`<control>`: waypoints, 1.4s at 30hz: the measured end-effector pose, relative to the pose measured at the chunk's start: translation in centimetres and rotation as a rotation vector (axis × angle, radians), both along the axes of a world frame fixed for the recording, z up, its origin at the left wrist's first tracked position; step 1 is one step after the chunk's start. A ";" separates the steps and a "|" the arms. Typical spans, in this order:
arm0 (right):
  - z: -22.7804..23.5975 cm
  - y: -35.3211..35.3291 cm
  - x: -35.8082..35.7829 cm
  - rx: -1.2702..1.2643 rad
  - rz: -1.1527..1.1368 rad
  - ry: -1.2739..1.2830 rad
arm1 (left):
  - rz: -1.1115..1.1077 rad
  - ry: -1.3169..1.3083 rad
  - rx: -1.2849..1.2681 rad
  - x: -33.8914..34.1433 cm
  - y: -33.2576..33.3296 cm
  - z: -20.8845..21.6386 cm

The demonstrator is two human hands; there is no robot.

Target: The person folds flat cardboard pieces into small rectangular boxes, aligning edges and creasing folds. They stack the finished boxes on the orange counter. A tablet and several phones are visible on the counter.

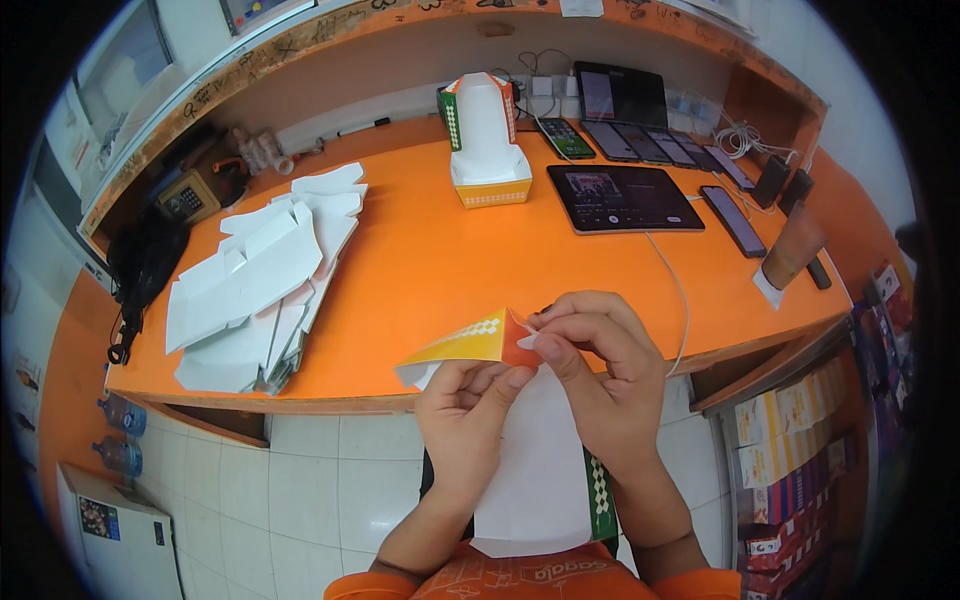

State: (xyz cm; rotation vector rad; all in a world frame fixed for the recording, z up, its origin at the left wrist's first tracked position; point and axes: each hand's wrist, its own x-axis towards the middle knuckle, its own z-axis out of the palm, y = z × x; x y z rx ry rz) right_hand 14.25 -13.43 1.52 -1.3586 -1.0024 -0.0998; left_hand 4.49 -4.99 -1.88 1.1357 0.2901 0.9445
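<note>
Plainly, one part-folded carton (530, 470) lay between the hands, its long axis running from the raised corner back toward the wearer's torso. The right hand (600, 370), nearer the white tab (527, 342) at that corner, had a narrow, pinching grip on it; the left hand (462, 410) held the carton just beside, its thumb at the orange corner. Beyond, the worktop (430, 255) bore one open box (492, 193), one tablet (630, 198) and one pile of blanks (255, 275), too overlapped to count.
</note>
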 end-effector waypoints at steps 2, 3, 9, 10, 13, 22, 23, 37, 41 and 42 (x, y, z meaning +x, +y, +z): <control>0.2 0.1 0.0 -0.008 0.030 -0.002 | 0.006 -0.041 -0.010 0.0 0.1 -0.2; 0.3 0.2 -0.1 -0.015 0.047 -0.004 | 0.014 -0.073 -0.022 0.1 0.1 -0.3; 0.3 0.1 -0.9 0.000 -0.020 -0.134 | 0.069 -0.119 -0.011 0.0 0.6 -0.6; 0.3 0.0 -0.9 0.008 -0.032 -0.158 | 0.075 -0.114 -0.015 0.0 0.6 -0.6; 0.3 0.0 -1.0 0.066 0.005 -0.078 | 0.092 -0.141 0.029 0.0 0.7 -0.7; 0.2 -1.5 -0.9 -0.095 0.146 -0.162 | 0.053 -0.064 0.069 -0.9 1.4 -0.8; 0.2 -1.5 -0.8 -0.053 0.148 -0.167 | -0.011 -0.113 0.106 -1.3 1.4 -0.9; -0.3 -2.4 -0.6 0.013 0.065 -0.631 | -0.348 -0.081 -0.433 -4.6 2.5 6.9; 0.0 -3.5 -0.3 -0.110 0.182 -0.470 | -0.076 0.186 0.145 -5.5 1.4 7.2; 0.1 -3.7 -0.3 -0.083 0.200 -0.358 | -0.042 0.305 0.462 -5.4 1.3 6.7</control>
